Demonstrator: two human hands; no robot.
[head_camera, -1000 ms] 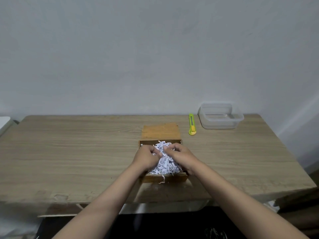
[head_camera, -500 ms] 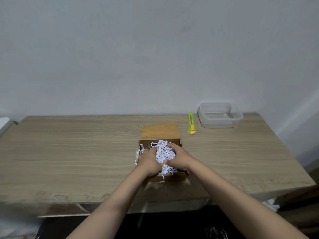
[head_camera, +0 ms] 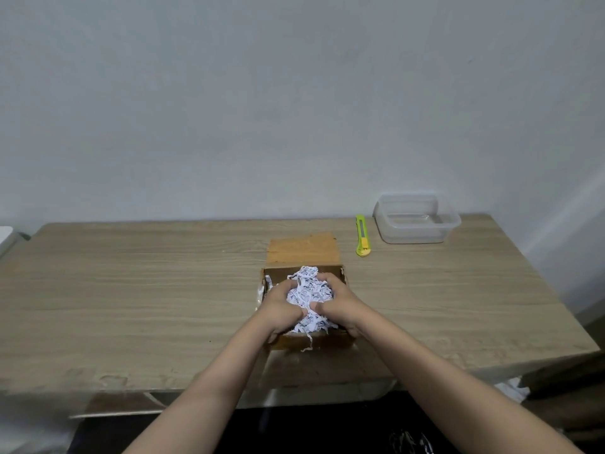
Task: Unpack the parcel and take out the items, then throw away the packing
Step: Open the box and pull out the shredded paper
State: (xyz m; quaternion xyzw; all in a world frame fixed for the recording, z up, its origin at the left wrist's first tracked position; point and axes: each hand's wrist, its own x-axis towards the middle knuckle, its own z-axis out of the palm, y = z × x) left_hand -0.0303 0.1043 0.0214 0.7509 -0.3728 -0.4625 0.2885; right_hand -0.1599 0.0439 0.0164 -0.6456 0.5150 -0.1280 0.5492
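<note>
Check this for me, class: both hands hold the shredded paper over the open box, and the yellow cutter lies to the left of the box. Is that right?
One slip. In the head view the cutter lies right of the box, beside the tub. The left hand and right hand do hold the paper over the box.

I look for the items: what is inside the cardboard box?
Only shredded paper shows inside the cardboard box, gripped by left hand and right hand. Anything beneath is covered.

Head view, forward-down over table (head_camera: 131, 290)
</note>
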